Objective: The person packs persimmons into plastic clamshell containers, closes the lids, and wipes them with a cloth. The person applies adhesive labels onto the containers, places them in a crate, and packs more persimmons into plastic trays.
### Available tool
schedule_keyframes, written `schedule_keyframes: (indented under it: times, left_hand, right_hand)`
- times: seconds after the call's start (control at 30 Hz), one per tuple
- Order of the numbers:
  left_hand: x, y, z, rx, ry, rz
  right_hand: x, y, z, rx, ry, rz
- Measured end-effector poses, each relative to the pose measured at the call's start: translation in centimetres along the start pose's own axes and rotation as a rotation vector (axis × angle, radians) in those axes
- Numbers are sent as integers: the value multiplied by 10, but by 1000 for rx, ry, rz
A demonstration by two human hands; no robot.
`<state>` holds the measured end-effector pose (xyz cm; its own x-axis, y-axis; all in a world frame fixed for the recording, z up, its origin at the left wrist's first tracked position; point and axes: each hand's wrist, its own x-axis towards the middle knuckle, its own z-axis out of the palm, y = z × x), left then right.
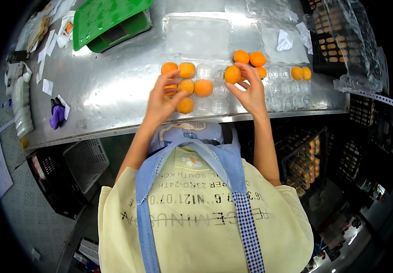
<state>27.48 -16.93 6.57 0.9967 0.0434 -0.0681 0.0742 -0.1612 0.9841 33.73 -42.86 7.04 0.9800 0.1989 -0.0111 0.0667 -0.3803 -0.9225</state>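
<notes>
My right hand (251,91) pinches an orange (232,74) between thumb and fingers, above the right side of a clear plastic tray (219,92). That tray has round cups, and several oranges (203,88) sit in its left and middle part. Over the tray's left end is my left hand (162,100), its fingers apart among the seated oranges. It partly hides the fruit in the left column, and no orange is clearly held in it. Behind my right hand lie several loose oranges (257,58) on the metal table.
Another clear tray (283,91) to the right holds two oranges (301,73). A green bin (110,22) stands at the back left of the metal table (101,82). A purple-handled item (57,114) lies far left. Black crates (328,54) and plastic wrapping (360,45) are at right.
</notes>
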Motion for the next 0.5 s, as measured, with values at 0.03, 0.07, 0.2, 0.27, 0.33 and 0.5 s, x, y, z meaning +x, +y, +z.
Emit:
schedule_keyframes:
  times: [0.03, 0.07, 0.2, 0.27, 0.33, 0.5]
  left_hand:
    - [-1, -7, -8, 13, 31, -40]
    - [-1, -13, -17, 27, 64, -80]
    - [-5, -27, -35, 45, 141, -130]
    - [-8, -29, -40, 62, 152, -154]
    - [-12, -33, -45, 77, 163, -175]
    - [-20, -41, -48, 89, 180, -225]
  right_hand:
    - [7, 3, 0, -73, -46, -45]
    - [14, 5, 1, -144, -94, -92]
    - [35, -11, 18, -339, -224, -187]
    - [46, -10, 25, -378, -277, -199]
    - [56, -1, 31, -413, -340, -218]
    - [80, 12, 34, -490, -538, -265]
